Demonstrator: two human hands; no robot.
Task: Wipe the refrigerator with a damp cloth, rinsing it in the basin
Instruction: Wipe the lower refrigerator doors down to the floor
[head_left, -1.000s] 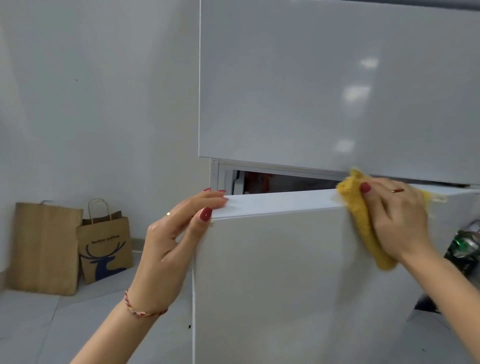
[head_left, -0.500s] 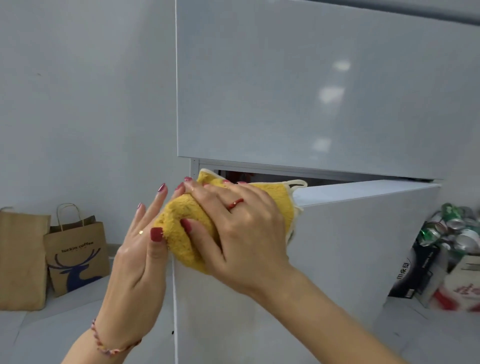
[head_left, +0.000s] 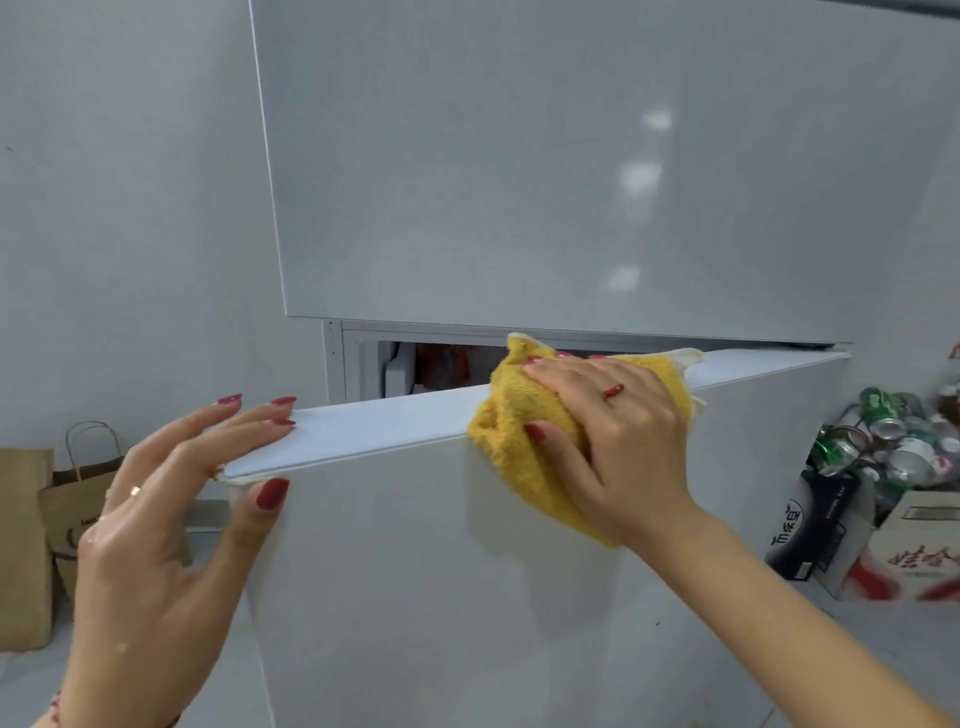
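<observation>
Item: refrigerator (head_left: 597, 171), white, 2 doors; upper door closed, lower door (head_left: 467, 597) standing ajar, a dark gap showing behind its top edge.

Item: yellow cloth (head_left: 519, 441), bunched, draped over the lower door's top edge at about 3 o'clock from frame centre, part hanging down the door front.

Item: right hand (head_left: 613, 431). It is pressing the cloth onto the top edge, fingers reaching over the ledge, thumb curling round the bunched part on the front; the cloth is being gripped.

Item: left hand (head_left: 156, 530), at 8 o'clock. It is steadying the door at its free corner, straight fingers lying along the top edge, thumb resting on the front face; nothing is being grasped.

Item: basin, not in view.

Step in hand, by judgement: wiping the lower door's top ledge. The next move is probably calling for steady downward pressure while the cloth is drawn along the ledge, the left hand bracing so the door is not swinging.

Also present: paper bags (head_left: 78, 499) at 9 o'clock; crushed cans (head_left: 893, 441) and cartons (head_left: 831, 525) at 3 o'clock.
</observation>
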